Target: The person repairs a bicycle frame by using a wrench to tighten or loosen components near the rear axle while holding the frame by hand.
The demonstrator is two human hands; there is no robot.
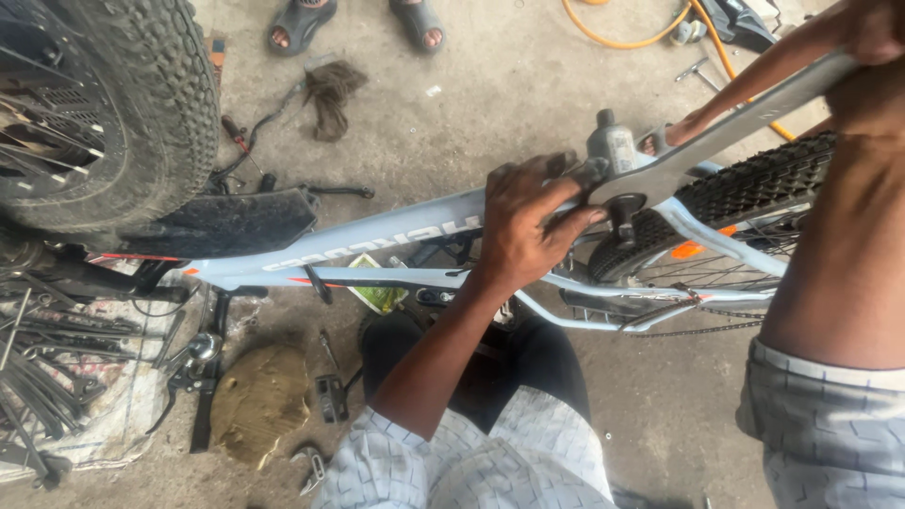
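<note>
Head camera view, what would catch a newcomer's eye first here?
The pale blue bicycle frame lies across the middle, gripped near its bottom bracket by the left hand. The right hand, top right, holds a long flat wrench seated on that fitting. A knobby tyre fills the top left.

One view only, from a camera on the person's head, facing steeply down and close to the work. The left hand (528, 221) sits near the middle of the picture on a pale blue bicycle frame (377, 236) that crosses from left to right. The right arm fills the right edge, very near the lens. The concrete floor (490, 85) lies further below, behind the frame.
</note>
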